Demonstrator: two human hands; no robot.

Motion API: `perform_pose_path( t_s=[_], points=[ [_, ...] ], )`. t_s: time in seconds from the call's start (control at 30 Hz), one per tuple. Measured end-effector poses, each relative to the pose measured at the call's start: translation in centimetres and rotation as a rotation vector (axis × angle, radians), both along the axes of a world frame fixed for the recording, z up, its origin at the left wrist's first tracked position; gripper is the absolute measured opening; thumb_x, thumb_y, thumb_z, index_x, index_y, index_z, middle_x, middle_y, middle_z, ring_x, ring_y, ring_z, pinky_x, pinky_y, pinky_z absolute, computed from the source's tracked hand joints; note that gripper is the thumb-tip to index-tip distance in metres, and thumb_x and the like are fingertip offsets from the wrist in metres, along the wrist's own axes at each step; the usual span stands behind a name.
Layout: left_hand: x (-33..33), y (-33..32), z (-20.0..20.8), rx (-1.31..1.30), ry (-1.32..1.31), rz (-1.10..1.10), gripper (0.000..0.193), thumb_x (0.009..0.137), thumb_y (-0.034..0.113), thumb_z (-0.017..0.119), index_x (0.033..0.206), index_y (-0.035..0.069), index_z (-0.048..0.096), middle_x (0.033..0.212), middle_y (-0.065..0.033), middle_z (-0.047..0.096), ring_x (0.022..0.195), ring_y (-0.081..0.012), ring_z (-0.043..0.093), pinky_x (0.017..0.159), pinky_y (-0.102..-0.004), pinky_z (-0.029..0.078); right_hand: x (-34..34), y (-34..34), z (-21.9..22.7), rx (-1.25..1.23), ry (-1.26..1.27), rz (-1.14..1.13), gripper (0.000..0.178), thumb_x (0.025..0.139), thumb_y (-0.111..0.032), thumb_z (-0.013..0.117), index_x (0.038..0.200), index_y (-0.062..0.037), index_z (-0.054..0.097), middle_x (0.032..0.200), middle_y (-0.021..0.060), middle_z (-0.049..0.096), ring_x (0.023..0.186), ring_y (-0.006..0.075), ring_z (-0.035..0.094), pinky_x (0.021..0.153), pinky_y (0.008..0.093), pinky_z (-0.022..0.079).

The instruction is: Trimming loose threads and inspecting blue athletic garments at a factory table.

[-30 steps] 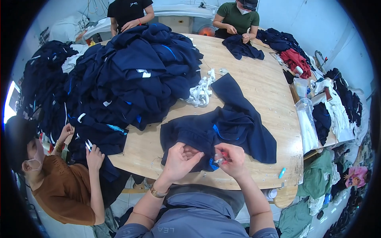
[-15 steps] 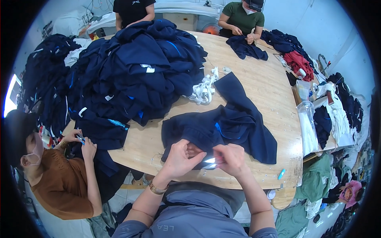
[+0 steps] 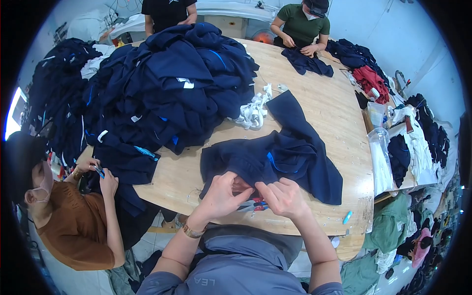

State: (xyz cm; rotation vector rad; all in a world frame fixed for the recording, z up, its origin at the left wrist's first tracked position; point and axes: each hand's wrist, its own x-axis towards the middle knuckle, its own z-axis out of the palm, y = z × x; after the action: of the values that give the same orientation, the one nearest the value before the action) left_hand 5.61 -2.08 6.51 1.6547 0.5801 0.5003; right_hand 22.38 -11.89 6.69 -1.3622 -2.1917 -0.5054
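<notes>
A navy blue garment [image 3: 309, 157] with a bright blue trim lies spread on the table in front of me. My left hand [image 3: 223, 196] is closed on its near edge, thumb on top and fingers tucked under the cloth. Right beside it, my right hand [image 3: 282, 196] is bent closed, its index fingertip meeting my left thumb at the cloth. Under the right hand's fingers shows a small metal tool with red parts, seemingly thread snips [image 3: 255, 204]; its handle is mostly hidden by the hand.
A large heap of navy garments [image 3: 162, 93] fills the table's left. White strips [image 3: 254, 110] lie beside it. A turquoise marker-like object [image 3: 347, 217] rests near the right edge. A co-worker in brown [image 3: 81, 221] sits left; another in green [image 3: 305, 29] works across the table.
My right hand has turned and its fingertip has come in to my left thumb. The tool's blade, shining before, now sits lower under the fingers. The garment stays put.
</notes>
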Motion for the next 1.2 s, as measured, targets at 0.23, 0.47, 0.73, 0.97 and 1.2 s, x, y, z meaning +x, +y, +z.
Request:
perform_pose_path(
  t_s=[0.23, 0.47, 0.73, 0.97, 1.2],
  points=[
    [0.1, 0.0, -0.1, -0.2, -0.184, -0.024, 0.027, 0.077, 0.0, 0.066, 0.1, -0.007, 0.055, 0.089, -0.0113, 0.065, 0.083, -0.0125, 0.063, 0.074, -0.0243, 0.051, -0.1, -0.6, -1.1, -0.004, 0.459, 0.004, 0.033, 0.058, -0.007, 0.069, 0.088, -0.0018, 0.057, 0.063, 0.0006, 0.054, 0.05, 0.0128, 0.052, 0.046, 0.0256, 0.037],
    [0.3, -0.1, -0.8, -0.12, -0.182, -0.006, 0.027, 0.076, 0.001, 0.066, 0.099, -0.007, 0.054, 0.088, -0.0102, 0.064, 0.081, -0.0119, 0.062, 0.071, -0.0242, 0.051, -0.2, -0.2, -1.2, -0.023, 0.401, 0.041, 0.041, 0.057, -0.01, 0.07, 0.096, -0.0012, 0.059, 0.061, 0.0006, 0.052, 0.049, 0.0142, 0.051, 0.045, 0.0257, 0.038],
    [0.7, -0.4, -1.8, -0.092, -0.242, 0.002, 0.028, 0.08, -0.001, 0.062, 0.105, -0.007, 0.052, 0.09, -0.011, 0.063, 0.08, -0.0119, 0.061, 0.07, -0.0238, 0.051, -0.6, 0.1, -1.7, 0.001, 0.41, -0.01, 0.042, 0.055, -0.002, 0.068, 0.095, -0.0012, 0.057, 0.06, 0.0019, 0.051, 0.048, 0.0143, 0.052, 0.045, 0.0261, 0.039],
    [0.6, -0.2, -1.2, -0.378, -0.394, 0.003, 0.028, 0.083, -0.005, 0.056, 0.11, -0.007, 0.05, 0.104, -0.0109, 0.057, 0.091, -0.0139, 0.056, 0.075, -0.0261, 0.051, -1.9, -0.5, -2.1, -0.021, 0.951, -0.176, 0.023, 0.073, 0.006, 0.06, 0.095, 0.0012, 0.057, 0.063, 0.0057, 0.058, 0.05, 0.017, 0.056, 0.049, 0.0253, 0.044],
    [0.6, -0.2, -1.6, -0.317, -0.429, 0.003, 0.026, 0.082, -0.007, 0.057, 0.107, -0.007, 0.051, 0.103, -0.0108, 0.057, 0.091, -0.0142, 0.056, 0.079, -0.0271, 0.05, -1.2, 0.0, -1.0, 0.012, 0.557, -0.062, 0.028, 0.067, 0.008, 0.061, 0.094, -0.0009, 0.061, 0.067, 0.0074, 0.06, 0.052, 0.0193, 0.056, 0.05, 0.0256, 0.044]
  ],
)
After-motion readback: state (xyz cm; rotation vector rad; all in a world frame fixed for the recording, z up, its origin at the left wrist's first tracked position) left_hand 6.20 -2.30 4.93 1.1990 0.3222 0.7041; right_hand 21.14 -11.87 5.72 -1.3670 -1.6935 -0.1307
